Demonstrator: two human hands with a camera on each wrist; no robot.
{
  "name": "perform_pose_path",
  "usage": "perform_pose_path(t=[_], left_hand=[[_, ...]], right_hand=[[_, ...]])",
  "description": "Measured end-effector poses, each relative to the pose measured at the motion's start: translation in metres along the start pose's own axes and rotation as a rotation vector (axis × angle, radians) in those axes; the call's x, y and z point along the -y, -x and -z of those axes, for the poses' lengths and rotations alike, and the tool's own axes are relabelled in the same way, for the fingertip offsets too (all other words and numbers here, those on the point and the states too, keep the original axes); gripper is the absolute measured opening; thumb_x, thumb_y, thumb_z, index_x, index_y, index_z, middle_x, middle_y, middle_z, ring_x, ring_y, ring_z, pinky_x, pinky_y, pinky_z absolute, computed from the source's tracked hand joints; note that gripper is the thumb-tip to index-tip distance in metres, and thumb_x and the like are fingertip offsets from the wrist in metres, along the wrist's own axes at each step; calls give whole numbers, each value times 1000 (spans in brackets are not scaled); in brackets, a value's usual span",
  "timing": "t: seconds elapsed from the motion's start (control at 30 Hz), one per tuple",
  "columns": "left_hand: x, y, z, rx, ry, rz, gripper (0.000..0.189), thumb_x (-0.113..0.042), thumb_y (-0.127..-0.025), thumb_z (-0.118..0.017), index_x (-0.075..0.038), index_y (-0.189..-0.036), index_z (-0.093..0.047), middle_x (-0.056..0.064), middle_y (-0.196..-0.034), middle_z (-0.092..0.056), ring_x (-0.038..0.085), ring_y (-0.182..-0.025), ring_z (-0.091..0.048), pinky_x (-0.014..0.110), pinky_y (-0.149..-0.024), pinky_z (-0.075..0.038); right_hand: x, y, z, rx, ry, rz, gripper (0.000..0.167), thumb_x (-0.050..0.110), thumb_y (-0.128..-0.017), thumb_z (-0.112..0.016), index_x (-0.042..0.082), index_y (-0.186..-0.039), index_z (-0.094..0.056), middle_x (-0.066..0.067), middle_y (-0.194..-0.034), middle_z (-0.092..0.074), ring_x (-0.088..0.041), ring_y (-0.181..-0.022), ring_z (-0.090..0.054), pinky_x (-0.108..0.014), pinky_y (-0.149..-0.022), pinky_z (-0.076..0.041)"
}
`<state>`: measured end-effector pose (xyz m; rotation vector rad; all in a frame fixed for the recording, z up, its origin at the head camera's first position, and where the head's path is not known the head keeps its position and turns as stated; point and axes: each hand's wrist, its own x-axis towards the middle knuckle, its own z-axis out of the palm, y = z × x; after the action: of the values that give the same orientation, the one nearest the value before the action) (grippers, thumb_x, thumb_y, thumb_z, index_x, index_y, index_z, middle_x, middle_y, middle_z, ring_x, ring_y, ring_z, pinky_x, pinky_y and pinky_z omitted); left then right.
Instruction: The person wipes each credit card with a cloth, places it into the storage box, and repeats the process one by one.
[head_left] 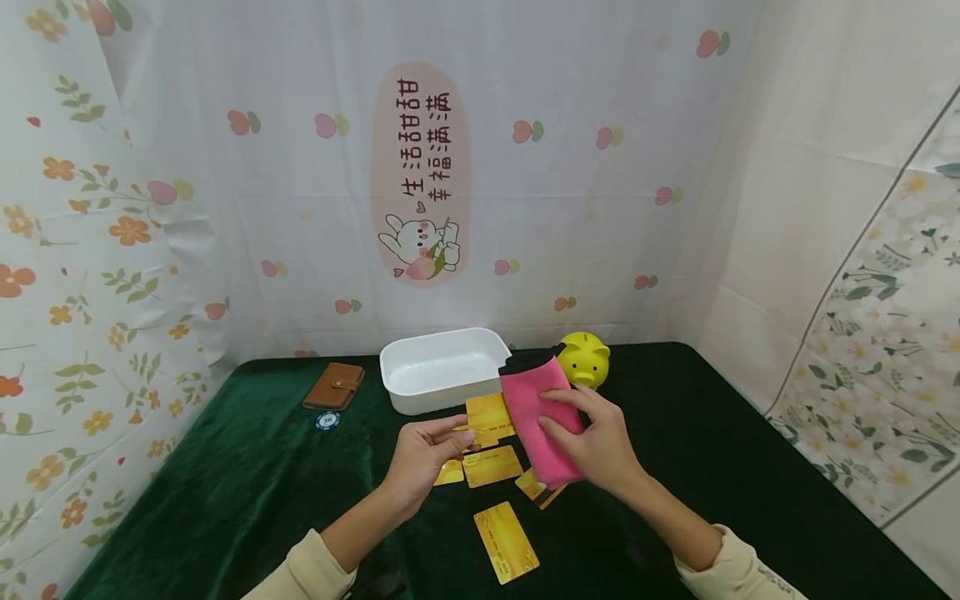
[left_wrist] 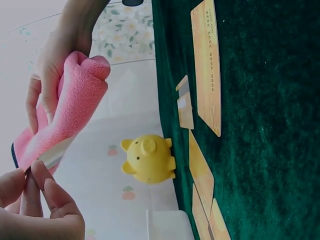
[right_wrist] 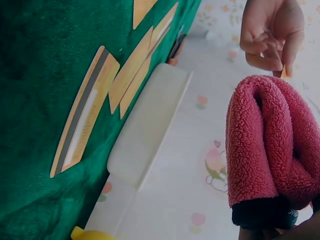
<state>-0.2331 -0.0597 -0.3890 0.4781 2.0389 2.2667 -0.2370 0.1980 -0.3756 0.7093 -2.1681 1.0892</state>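
Note:
My left hand (head_left: 427,458) pinches a bank card (left_wrist: 56,152) between thumb and fingers, above the table. The card's far part lies against a pink fleece cloth (head_left: 538,421) with a black edge, which hides some of it. My right hand (head_left: 600,437) grips this folded cloth from the right side. Below the hands, several gold bank cards lie on the dark green cover; one card (head_left: 506,542) is nearest me, and another card (head_left: 492,467) sits between the hands. A card with a dark stripe (right_wrist: 82,115) lies partly under the cloth in the head view.
Behind the cards stands a white tray (head_left: 442,398). To its right is a yellow piggy bank (head_left: 585,360), partly behind the cloth. A brown wallet (head_left: 334,386) and a blue-and-white poker chip (head_left: 327,421) lie at the left. Printed curtains hang around the table.

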Motion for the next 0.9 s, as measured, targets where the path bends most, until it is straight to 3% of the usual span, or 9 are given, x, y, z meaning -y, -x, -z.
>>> perform_pose_path(t=[0.3, 0.6, 0.9], left_hand=[[1, 0, 2, -35, 3, 14, 29, -6, -94, -66, 9, -119, -66, 17, -104, -74, 17, -87, -71, 30, -76, -55], [3, -1, 4, -82, -21, 44, 27, -8, -94, -67, 4, -119, -68, 17, -103, -74, 17, -85, -70, 25, -69, -52], [5, -3, 10, -88, -25, 60, 26, -10, -93, -69, 3, -116, -70, 13, -100, -74, 20, -86, -71, 32, -76, -56]], right_hand=[[-10, 1, 5, -6, 11, -49, 35, 3, -80, -81, 13, -112, -71, -6, -107, -66, -17, -84, -60, -30, -64, -56], [-17, 5, 9, -15, 18, -100, 35, 4, -80, -81, 13, -112, -72, -5, -107, -66, -17, -82, -60, -28, -63, -56], [-12, 10, 13, 9, -11, -122, 34, 5, -81, -81, 15, -113, -71, -4, -107, -65, -18, -83, -60, -29, -63, -56]])
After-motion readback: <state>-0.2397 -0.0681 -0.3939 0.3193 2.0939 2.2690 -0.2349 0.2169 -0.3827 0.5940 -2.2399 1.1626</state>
